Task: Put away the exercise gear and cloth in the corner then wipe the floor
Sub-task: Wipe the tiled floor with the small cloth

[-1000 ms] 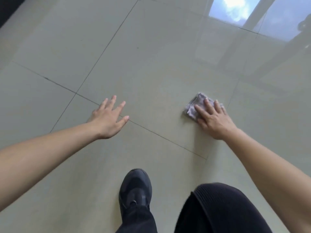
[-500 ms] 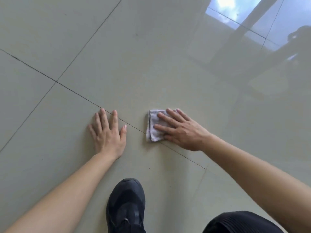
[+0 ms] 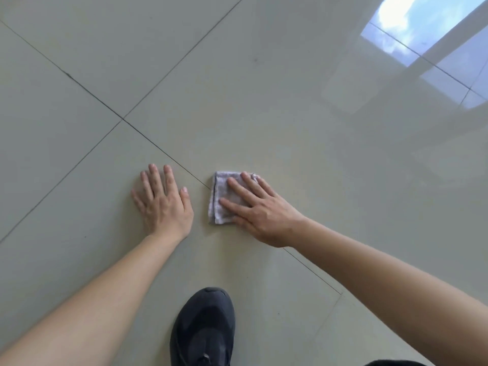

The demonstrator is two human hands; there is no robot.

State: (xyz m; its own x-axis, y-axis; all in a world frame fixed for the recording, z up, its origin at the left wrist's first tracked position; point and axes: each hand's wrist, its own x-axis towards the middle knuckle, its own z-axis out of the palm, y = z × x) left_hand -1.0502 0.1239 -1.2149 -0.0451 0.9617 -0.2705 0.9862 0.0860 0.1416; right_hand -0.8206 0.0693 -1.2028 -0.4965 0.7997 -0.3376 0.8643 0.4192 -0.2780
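1. The cloth (image 3: 219,192), grey and folded into a small pad, is lying flat on the glossy tiled floor (image 3: 264,101), just beyond the black shoe (image 3: 204,328) and slightly to its right.
2. The right hand (image 3: 260,210) is pressing down on the cloth with its fingers (image 3: 239,190) straight and spread over the fabric, not curled round it. The cloth's left edge and far corner are showing past them.
3. The left hand (image 3: 163,204) is resting palm-down on bare tile, beyond the shoe and to its left. Its fingers are lying straight, slightly apart, and holding nothing.
4. The two hands are sitting near each other without touching, and a strip of tile is showing between the left thumb and the cloth.
5. A dark grout line (image 3: 169,155) is running diagonally from far beyond the shoe on its left, passing between the hands, going under the cloth and reappearing to the shoe's right.
6. A window reflection (image 3: 412,35) of bright sky is glaring on the tiles well beyond the shoe, to its right.
7. The shoe is standing flat, with its toe pointing towards the gap between the hands and a bare forearm reaching past it on each side.
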